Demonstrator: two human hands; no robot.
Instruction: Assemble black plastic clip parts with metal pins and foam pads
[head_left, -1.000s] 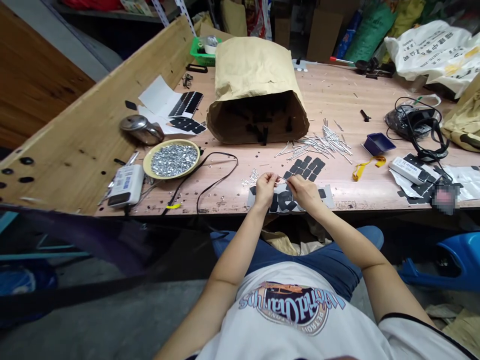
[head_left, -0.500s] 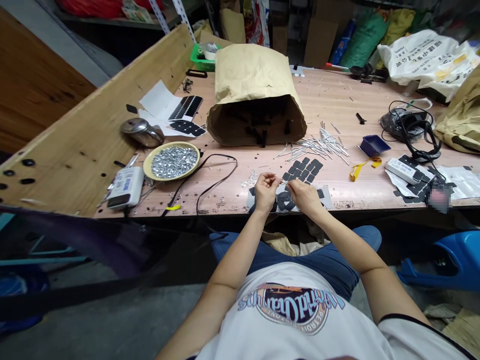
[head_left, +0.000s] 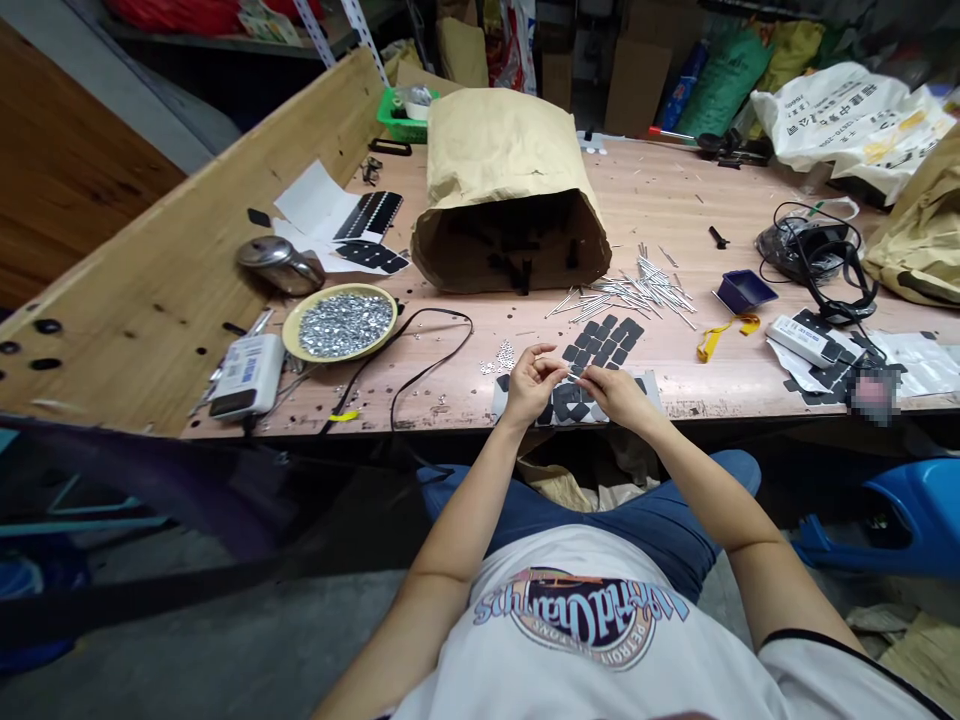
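Before you, flat black pads (head_left: 603,343) lie in close rows; beyond them, thin silvery rods (head_left: 651,287) lie loosely heaped.

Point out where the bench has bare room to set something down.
The widest nearly bare patch lies between the paper bag and the white bag, behind the rods. A smaller one sits between the black pads and the yellow strap. It is crowded under the left hand and right hand, and around the bowl.
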